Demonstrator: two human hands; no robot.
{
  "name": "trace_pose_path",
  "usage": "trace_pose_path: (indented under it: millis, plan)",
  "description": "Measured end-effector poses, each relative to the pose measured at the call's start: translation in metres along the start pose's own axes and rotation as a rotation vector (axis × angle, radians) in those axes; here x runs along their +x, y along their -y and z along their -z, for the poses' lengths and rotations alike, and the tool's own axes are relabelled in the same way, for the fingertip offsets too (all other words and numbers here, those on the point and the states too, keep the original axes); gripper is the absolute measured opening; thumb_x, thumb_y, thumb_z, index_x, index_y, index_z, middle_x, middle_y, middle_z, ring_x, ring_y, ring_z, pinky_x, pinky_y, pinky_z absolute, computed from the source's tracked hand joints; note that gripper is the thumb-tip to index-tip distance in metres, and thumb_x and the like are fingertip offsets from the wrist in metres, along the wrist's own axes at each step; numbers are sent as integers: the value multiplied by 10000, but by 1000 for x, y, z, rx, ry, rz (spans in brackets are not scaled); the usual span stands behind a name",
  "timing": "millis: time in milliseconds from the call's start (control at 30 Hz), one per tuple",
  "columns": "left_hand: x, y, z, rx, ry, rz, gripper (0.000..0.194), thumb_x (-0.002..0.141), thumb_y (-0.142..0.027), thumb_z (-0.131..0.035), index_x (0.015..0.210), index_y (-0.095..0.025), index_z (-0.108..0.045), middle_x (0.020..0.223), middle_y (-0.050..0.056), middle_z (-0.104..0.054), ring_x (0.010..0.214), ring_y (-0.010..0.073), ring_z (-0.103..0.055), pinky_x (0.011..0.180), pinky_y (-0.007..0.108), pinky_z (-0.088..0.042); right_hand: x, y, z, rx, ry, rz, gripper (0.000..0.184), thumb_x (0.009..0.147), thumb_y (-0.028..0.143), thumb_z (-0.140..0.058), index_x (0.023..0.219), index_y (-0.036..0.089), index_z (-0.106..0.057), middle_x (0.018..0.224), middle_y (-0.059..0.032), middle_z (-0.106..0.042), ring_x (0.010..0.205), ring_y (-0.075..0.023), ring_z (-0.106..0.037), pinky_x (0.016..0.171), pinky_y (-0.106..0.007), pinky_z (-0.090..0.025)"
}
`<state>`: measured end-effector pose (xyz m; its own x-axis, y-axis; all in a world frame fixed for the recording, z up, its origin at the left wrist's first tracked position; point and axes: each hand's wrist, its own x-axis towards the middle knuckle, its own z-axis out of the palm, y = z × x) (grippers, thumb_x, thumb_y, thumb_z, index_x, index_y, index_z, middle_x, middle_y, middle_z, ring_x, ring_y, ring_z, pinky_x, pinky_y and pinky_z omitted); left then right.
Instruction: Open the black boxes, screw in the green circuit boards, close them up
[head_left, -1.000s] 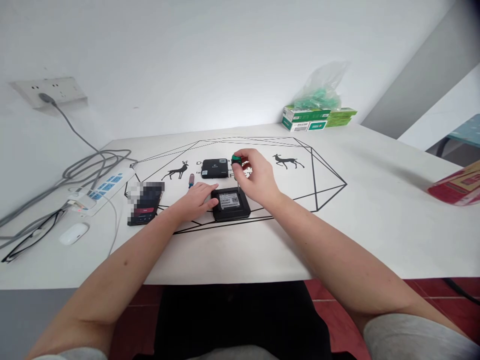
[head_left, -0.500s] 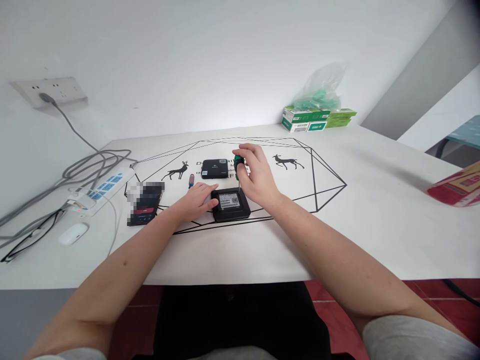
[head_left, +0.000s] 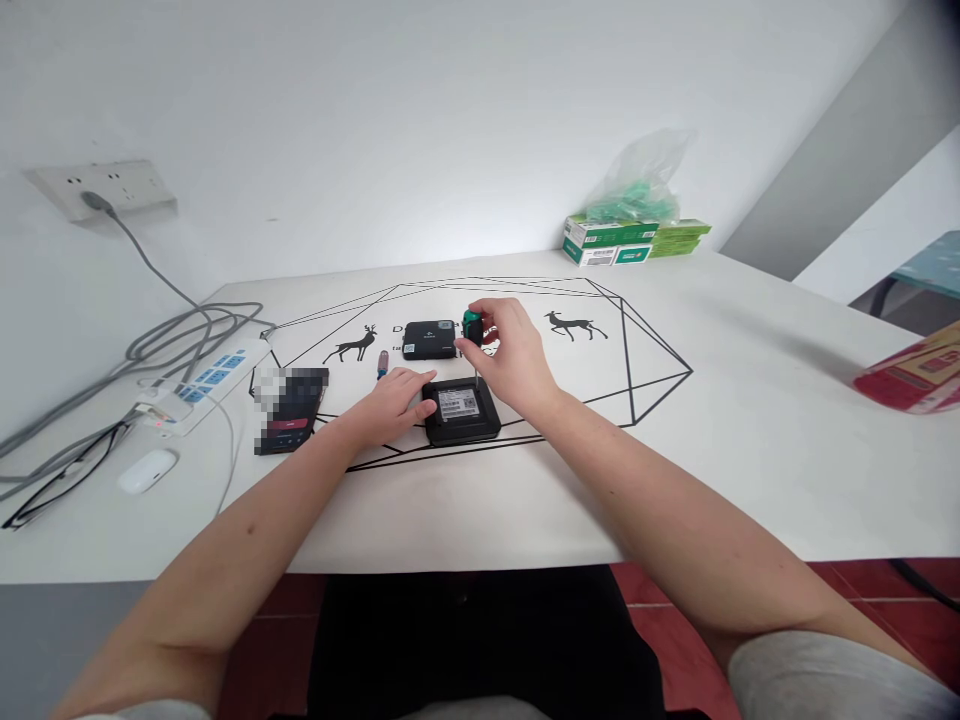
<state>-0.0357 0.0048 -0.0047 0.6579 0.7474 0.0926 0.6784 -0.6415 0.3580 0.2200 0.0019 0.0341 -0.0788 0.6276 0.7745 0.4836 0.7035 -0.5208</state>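
Note:
A small black box (head_left: 460, 411) with a white label on top lies on the white table (head_left: 525, 480). My left hand (head_left: 394, 400) rests flat against its left side, thumb touching the edge. My right hand (head_left: 510, 355) grips a green-handled screwdriver (head_left: 472, 328) upright, its thin shaft pointing down onto the box's far right corner. A second black box (head_left: 429, 339) lies just behind. A small screwdriver with a red and blue handle (head_left: 383, 362) lies to the left of it.
A phone (head_left: 289, 410) lies left of my left hand. Farther left are a power strip (head_left: 202, 383), grey cables (head_left: 172, 335), glasses (head_left: 52, 480) and a white mouse (head_left: 148, 468). Green boxes (head_left: 615, 242) sit at the back, a red package (head_left: 911, 375) at the right edge.
My right hand's fingers have shifted around the screwdriver handle, opening over it and closing again, while the tip stays on the box. My left hand has not moved.

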Motion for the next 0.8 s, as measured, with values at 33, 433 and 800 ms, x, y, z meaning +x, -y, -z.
trace_pose_path:
  millis: [33, 433, 800]
  plan:
    - [0, 0, 0, 2, -1, -1, 823, 1117, -715, -279, 1641, -117, -490, 1457, 202, -644, 1450, 381, -490, 1312, 600, -302, 0, 0, 0, 5, 0, -14, 359, 898, 198, -714, 1238, 253, -610, 1216, -94, -679, 962, -229, -685, 802, -433, -655]
    - [0, -2, 2, 4, -2, -4, 869, 1105, -757, -238, 1639, -119, -491, 1380, 198, -670, 1413, 393, -517, 1306, 660, -286, 3, 4, 4, 26, -48, -29, 345, 910, 206, -685, 1234, 267, -583, 1186, -88, -704, 1005, -250, -707, 811, -458, -661]
    - [1, -2, 2, 0, 0, -5, 844, 1104, -741, -271, 1626, -122, -510, 1415, 202, -658, 1426, 387, -508, 1302, 620, -321, 1, 0, 4, 38, 28, -82, 405, 899, 185, -611, 1296, 265, -589, 1229, -100, -734, 1005, -264, -729, 932, -538, -655]
